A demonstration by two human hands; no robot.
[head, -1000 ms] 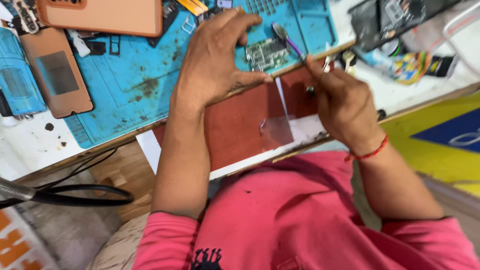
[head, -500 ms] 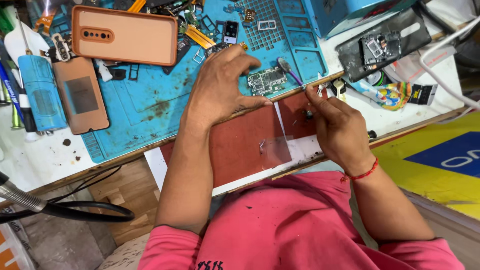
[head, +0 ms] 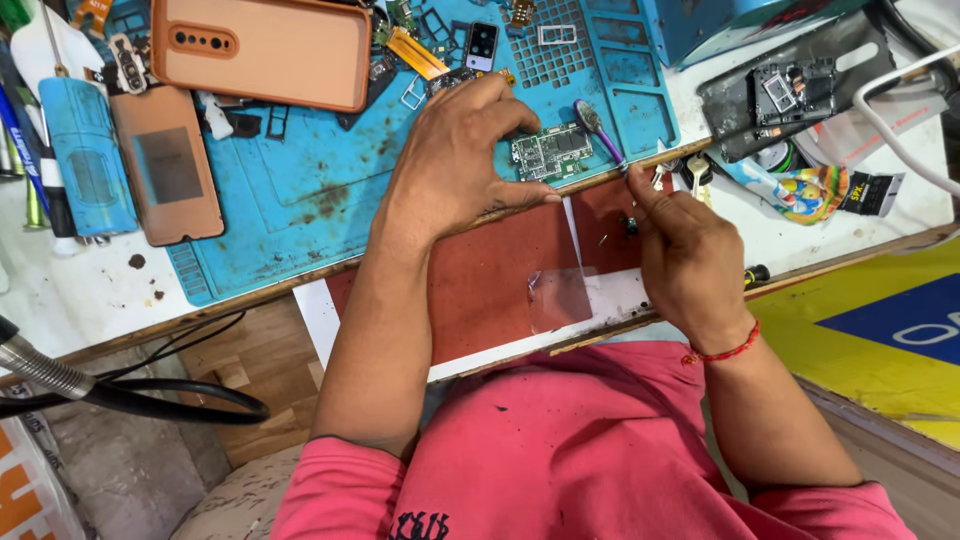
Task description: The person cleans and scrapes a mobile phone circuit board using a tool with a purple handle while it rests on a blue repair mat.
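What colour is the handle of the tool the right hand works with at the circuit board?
Purple handle, seen in the head view, beside the green circuit board.

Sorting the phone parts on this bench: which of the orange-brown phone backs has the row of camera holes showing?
The large orange phone case at the top of the blue mat. The smaller brown cover left of it shows only a grey square patch.

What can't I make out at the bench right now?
Head view only:
- Right hand: its fingers hide the handle of the purple tool.
- Circuit board: parts too small to tell; left hand covers its near edge.
- Orange phone case: top cut off by the frame.
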